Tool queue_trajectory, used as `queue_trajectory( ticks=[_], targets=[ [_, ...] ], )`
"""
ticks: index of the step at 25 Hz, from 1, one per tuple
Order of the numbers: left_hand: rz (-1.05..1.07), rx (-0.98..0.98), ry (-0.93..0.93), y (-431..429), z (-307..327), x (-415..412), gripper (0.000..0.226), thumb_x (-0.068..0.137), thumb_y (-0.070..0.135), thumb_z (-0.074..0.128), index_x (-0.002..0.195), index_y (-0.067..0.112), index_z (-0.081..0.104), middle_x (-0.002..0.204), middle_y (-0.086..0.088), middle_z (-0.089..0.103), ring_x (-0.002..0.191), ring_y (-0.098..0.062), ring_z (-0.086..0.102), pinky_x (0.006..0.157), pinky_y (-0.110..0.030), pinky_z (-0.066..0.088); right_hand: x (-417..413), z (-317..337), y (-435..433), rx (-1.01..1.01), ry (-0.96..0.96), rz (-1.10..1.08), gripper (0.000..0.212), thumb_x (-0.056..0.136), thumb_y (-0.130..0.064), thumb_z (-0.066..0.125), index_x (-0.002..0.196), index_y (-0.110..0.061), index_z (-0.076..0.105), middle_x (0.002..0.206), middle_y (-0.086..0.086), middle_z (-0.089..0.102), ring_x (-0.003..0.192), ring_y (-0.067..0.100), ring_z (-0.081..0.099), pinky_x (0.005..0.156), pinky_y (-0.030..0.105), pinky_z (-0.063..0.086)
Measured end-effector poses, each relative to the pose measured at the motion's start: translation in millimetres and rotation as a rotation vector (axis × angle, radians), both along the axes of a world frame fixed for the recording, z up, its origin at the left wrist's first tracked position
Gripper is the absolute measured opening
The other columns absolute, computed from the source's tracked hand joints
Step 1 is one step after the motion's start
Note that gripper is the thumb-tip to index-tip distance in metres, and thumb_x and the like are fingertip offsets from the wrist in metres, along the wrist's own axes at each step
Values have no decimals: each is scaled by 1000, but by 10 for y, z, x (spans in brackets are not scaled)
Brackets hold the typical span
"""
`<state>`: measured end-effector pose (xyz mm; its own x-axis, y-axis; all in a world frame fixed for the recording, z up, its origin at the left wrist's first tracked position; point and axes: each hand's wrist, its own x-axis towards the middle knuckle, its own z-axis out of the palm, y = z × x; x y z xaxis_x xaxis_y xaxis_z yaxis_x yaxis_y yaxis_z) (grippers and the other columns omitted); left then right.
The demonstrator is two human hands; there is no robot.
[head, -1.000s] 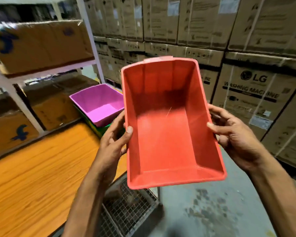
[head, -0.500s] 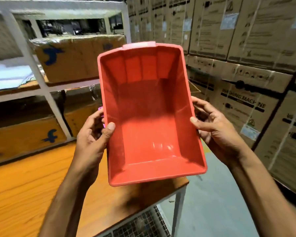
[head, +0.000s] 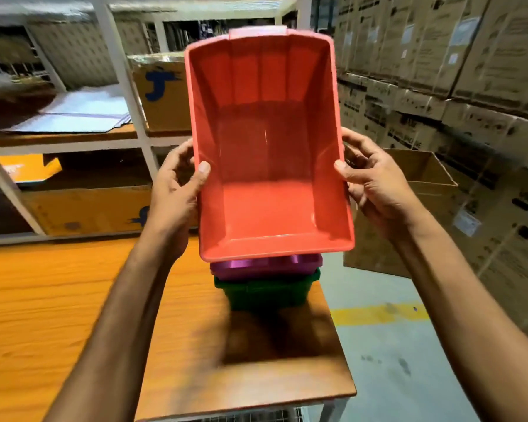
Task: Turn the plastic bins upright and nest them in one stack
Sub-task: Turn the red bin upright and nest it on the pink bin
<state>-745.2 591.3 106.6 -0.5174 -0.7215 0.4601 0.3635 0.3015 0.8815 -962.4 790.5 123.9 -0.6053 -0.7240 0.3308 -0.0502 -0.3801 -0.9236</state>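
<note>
Both hands, left (head: 177, 190) and right (head: 375, 184), grip the red bin (head: 272, 153) above the pink bin (head: 265, 264) (nested in green (head: 265, 292)); tilted entry could jam it crooked.

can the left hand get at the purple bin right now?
Probably not. The left hand and right hand both grip the red bin, which is held directly over the purple bin nested in the green bin, covering its opening.

Dim warehouse light, motion-blurred, wide-angle-warped edges
</note>
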Motion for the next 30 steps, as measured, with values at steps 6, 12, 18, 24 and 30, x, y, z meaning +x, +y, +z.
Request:
queue_trajectory(
  ticks=[6,12,18,24,30],
  targets=[
    [39,-1,-1,-363,-135,-240,46,100,20,66,144,20,54,138,-6,64,127,-17,62,99,-35,54,-246,-114,-382,11,-7,-7,53,96,15,48,138,-17,58,124,4,69,108,11,63,90,30,53],
    [44,176,-128,-654,-440,-350,43,101,14,62,143,17,57,131,-3,69,109,-12,68,85,-30,58,-372,-370,-721,181,-196,-11,47,95,14,51,134,-10,63,108,1,68,88,9,65,79,28,54],
    [23,350,-358,-816,-667,-444,30,103,16,57,132,19,66,107,2,74,90,-13,68,78,-33,51,-486,-661,-929,409,-303,-24,47,96,10,44,134,-9,65,101,-1,68,66,2,65,52,16,48],
    [20,439,-494,-801,-760,-506,23,102,15,59,123,14,69,94,-2,73,75,-12,65,63,-26,48,-516,-836,-903,569,-374,-75,36,92,2,51,113,-16,74,83,-6,72,55,1,65,49,18,52],
    [57,580,-575,-754,-838,-491,7,97,7,67,99,13,70,91,-8,74,77,-18,72,64,-32,64,-446,-931,-876,647,-416,-147,20,92,4,58,100,-11,68,85,3,69,62,9,66,64,25,59]
  ],
)
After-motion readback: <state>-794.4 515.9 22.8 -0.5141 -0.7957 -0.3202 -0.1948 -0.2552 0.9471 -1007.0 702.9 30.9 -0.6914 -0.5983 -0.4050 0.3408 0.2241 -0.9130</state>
